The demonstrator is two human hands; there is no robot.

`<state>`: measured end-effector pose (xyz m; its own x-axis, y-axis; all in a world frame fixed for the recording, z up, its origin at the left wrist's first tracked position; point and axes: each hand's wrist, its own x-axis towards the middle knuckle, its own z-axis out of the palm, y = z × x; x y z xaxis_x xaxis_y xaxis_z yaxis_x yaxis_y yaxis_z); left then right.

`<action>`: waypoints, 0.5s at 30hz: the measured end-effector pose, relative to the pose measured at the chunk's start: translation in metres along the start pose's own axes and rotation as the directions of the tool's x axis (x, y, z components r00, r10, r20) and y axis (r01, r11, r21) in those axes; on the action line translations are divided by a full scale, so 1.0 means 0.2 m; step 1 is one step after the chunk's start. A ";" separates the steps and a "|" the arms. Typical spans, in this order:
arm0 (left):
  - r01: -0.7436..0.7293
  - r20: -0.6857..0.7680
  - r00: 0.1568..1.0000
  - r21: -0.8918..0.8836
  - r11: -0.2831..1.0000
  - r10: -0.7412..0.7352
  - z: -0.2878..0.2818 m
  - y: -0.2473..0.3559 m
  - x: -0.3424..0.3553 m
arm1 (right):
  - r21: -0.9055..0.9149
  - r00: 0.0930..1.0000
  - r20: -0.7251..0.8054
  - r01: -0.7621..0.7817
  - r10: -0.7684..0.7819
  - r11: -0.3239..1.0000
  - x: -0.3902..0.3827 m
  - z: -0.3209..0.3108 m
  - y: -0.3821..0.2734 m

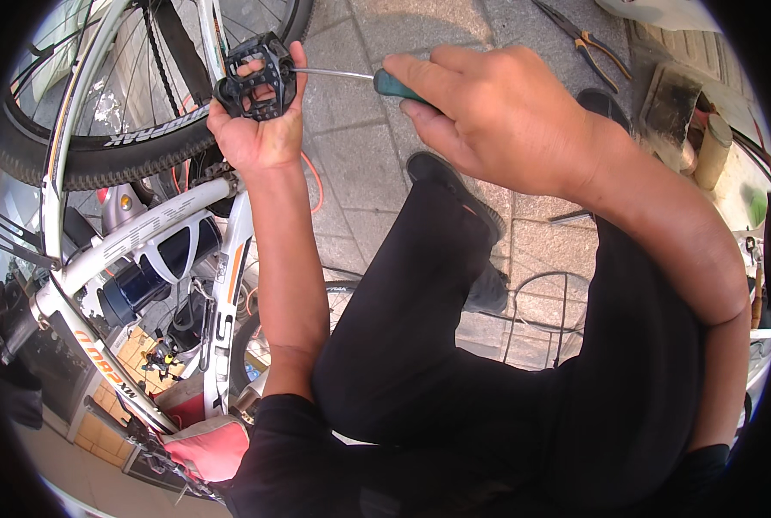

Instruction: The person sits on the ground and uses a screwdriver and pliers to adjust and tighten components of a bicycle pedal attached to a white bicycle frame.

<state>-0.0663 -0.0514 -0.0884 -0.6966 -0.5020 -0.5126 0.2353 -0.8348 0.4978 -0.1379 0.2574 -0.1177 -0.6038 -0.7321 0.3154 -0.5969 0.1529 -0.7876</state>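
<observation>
A black bicycle pedal [263,78] sits in my left hand [260,138], whose fingers curl round it from below and show through its openings. My right hand [511,121] is closed on the green handle of a screwdriver [394,86]. Its thin metal shaft points left, and the tip meets the pedal's right side by my left fingertips; the exact contact is too small to make out. Close by on the left, a white bicycle [135,237] with orange and black markings leans at an angle, its wheel [101,164] beside my left hand.
Pliers [582,39] with orange and black handles lie on the paving [351,155] at the far right. A dirty metal box [666,99] and a cylindrical container [714,151] stand at the right edge. A dark bottle [148,276] hangs in the bicycle's frame. A thin wire stand [545,274] is between my legs.
</observation>
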 end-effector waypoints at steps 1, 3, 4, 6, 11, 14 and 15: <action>0.003 0.015 1.000 0.003 1.000 -0.003 -0.01 0.00 0.00 | 0.022 1.000 -0.012 -0.004 0.004 1.000 0.00 0.00 0.00; -0.013 0.026 1.000 0.021 1.000 0.012 -0.02 0.01 0.00 | 0.071 1.000 -0.017 -0.020 0.022 0.997 0.01 0.00 0.01; -0.021 0.031 0.999 0.031 0.999 0.020 -0.02 0.01 0.00 | 0.097 0.999 -0.008 -0.034 0.035 0.995 0.01 0.00 0.01; -0.033 0.003 0.999 0.037 0.999 0.033 -0.01 0.00 0.00 | 0.197 0.994 0.041 -0.109 0.103 0.974 0.02 -0.01 0.02; -0.049 -0.072 0.996 0.074 0.996 0.055 0.03 -0.02 -0.02 | 0.388 0.949 0.174 -0.313 0.264 0.867 0.04 -0.05 0.00; -0.079 -0.140 0.986 0.115 0.990 0.095 0.06 -0.05 -0.02 | 0.233 0.991 -0.008 -0.125 0.131 0.964 0.01 0.01 0.01; -0.064 -0.125 0.989 0.105 0.992 0.077 0.06 -0.04 -0.02 | 0.189 0.991 -0.009 -0.127 0.131 0.974 0.00 0.01 0.00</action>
<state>-0.0740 -0.0408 -0.0825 -0.5864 -0.5894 -0.5557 0.2070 -0.7723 0.6006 -0.1376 0.2564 -0.1190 -0.6814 -0.6999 0.2140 -0.4043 0.1161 -0.9072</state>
